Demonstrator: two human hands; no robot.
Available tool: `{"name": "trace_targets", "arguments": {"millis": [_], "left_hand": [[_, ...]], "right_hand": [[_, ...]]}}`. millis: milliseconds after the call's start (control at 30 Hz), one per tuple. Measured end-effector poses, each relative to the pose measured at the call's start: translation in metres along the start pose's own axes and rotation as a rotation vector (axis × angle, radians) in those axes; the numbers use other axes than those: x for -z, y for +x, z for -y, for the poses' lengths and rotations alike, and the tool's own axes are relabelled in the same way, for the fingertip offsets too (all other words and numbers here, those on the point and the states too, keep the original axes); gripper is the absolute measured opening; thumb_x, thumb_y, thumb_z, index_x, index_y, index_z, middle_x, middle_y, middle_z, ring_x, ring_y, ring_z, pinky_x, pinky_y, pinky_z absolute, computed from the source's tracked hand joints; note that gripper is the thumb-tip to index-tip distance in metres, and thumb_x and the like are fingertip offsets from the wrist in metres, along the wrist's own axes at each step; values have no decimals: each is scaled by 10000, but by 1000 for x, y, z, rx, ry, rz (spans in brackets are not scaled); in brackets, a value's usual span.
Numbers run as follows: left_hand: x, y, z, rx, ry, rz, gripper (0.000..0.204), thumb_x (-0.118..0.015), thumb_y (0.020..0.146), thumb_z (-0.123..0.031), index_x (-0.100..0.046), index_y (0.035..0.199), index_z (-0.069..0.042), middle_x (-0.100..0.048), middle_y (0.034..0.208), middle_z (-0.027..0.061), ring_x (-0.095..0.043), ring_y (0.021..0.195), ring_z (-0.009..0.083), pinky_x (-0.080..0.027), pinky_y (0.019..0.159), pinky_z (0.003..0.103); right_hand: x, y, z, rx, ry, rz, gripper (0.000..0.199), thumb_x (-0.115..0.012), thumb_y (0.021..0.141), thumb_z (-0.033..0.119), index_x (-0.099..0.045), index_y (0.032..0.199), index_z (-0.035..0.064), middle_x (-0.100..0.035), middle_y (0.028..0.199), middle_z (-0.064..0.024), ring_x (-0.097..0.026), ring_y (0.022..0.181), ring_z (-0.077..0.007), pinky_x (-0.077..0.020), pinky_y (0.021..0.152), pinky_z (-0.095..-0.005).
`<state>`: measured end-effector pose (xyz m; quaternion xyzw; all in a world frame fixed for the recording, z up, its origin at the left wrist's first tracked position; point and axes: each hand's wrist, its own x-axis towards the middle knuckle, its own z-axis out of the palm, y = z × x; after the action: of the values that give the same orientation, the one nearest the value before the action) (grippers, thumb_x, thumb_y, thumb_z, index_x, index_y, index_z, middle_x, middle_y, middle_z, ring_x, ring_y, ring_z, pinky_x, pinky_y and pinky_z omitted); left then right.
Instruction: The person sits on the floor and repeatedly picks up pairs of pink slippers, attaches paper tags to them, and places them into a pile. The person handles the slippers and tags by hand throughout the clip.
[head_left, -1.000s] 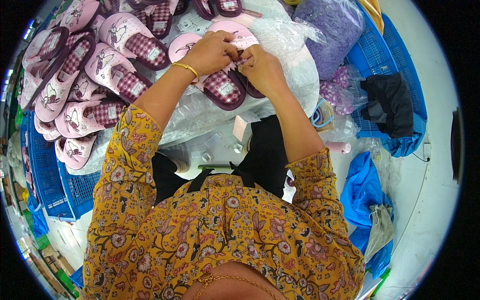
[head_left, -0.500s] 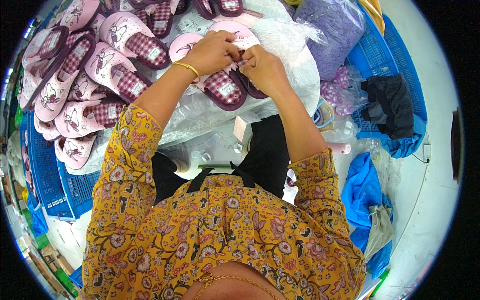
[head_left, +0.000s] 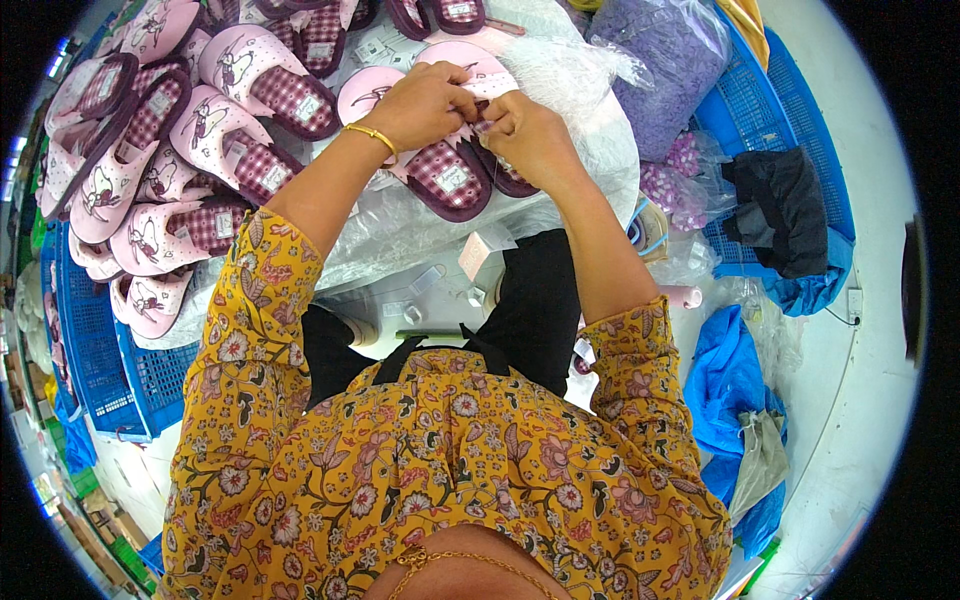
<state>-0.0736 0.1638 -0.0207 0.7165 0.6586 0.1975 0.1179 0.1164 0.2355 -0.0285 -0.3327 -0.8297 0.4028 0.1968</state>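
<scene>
A pair of pink slippers with plum checked insoles lies side by side at the near part of the round table, toes pointing away. My left hand [head_left: 425,108] is closed over the upper of the left slipper [head_left: 449,178], its fingertips at the inner edge. Close beside it, my right hand [head_left: 528,140] has its fingers bent in a pinch at the opening of the right slipper [head_left: 463,58]. The fingertips of both hands nearly meet between the two uppers. Anything small between them is hidden by the fingers.
Many similar slippers [head_left: 237,140] are heaped on the table's left side. Clear plastic wrap [head_left: 570,75] covers part of the tabletop. Blue crates [head_left: 100,370] stand left and right. A bag of purple material [head_left: 670,75] and a dark cloth [head_left: 775,212] are at right.
Both hands stay at the same spot on the slippers, with only a slight shift of the right hand and forearm to the right. A pale pink card below the table edge has turned a little.
</scene>
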Motion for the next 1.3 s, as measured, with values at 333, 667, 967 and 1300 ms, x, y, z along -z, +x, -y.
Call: {"name": "trace_targets", "arguments": {"millis": [333,667,967,1300], "left_hand": [[1,-1,-1,-7,-7,-11,186,-662,798,-131,-764,949,-168,-545,1353,134,-465,1254,332,-361,1086,418],[-2,-1,-1,10,-16,-21,193,-671,776,-116,-762,937,-170,-550,1345,132,-469,1248,334,-371,1079,414],[0,-1,-3,2,-21,-25,190,-668,782,-118,-761,938,-174,-552,1333,130,-477,1231,332,-374,1077,412],[-3,0,0,5,-5,-22,178,-666,803,-134,-766,943,-177,-549,1350,131,-468,1255,333,-363,1086,417]], "right_hand": [[-6,0,0,6,-5,-49,237,-774,740,130,-650,925,50,-713,832,-116,-691,807,-307,-528,728,-404],[-12,2,-3,7,-35,-85,231,-773,741,109,-651,927,47,-712,808,-102,-689,776,-265,-526,712,-371],[-3,1,-3,-46,63,0,239,-769,721,85,-657,926,30,-720,827,-123,-705,803,-265,-532,737,-359],[-5,2,0,-44,39,-31,232,-778,720,99,-653,906,39,-716,826,-121,-701,795,-271,-531,728,-372]]}}
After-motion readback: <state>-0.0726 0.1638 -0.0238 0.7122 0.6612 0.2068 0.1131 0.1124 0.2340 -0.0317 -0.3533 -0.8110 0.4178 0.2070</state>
